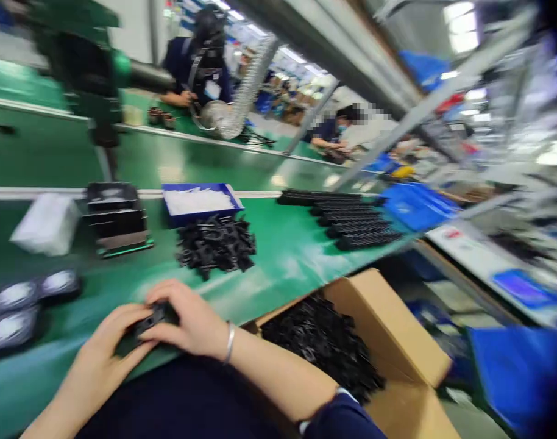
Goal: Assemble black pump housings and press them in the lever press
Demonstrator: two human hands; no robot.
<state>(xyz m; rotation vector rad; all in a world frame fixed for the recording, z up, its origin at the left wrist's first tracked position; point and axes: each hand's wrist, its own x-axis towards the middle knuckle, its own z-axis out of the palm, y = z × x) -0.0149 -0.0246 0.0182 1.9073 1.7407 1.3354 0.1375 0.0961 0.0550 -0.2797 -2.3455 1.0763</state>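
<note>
While I look on, a person at a green bench (287,274) has both bare hands together near its front edge, closed round one small black part (156,316), pinched b/w thumbs & fingers. Taking that part as clock centre: L hand (107,350) grips from approx 8, R hand (194,320) from 3, w/ a silvery bracelet (230,342) on the wrist. At 1 o'clock, near the hands, a heap of black pcs (217,244); just behind it, a blue tray (173,218) of white bits. At 11, a black boxy fixture (118,216); at 10, a white block (47,225); at 9, dark units (20,305) w/ pale round tops. Black strips (347,222) lie side by side at 2. At 3, beside the bench, an open carton (392,323) holds more black pcs. Farther back, blurred: one co-worker (209,55) nr 12, another co-worker (324,134) b/w 1 & 2.
</note>
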